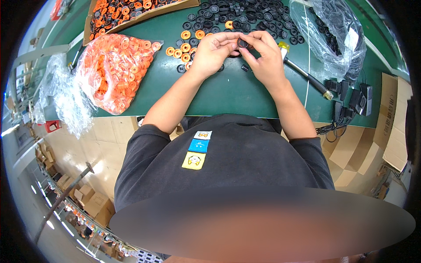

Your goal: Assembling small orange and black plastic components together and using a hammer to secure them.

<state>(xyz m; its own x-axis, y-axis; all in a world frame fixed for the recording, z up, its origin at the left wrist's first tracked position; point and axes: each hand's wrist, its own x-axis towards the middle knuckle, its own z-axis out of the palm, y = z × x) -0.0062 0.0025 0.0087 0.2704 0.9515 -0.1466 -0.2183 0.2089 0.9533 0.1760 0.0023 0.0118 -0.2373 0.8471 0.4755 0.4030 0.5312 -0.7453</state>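
My left hand [213, 53] and my right hand [265, 55] meet over the far part of the green table. Between their fingertips they pinch a small round black cap [242, 43], which shows a bit of orange at its edge. Orange rings [177, 53] lie scattered just left of my left hand, with some black caps among them. Beyond both hands spreads a heap of black round caps [258, 15]. A small black piece [245, 68] rests on the table below my right hand's fingers.
On the left sit a clear bag of orange rings [118, 70], crumpled plastic [66, 92] and a cardboard box [144, 15] of mixed parts. A black-handled hammer [307, 74] lies right of my right hand, near black adapters with cables [351, 98] and a plastic bag [333, 39].
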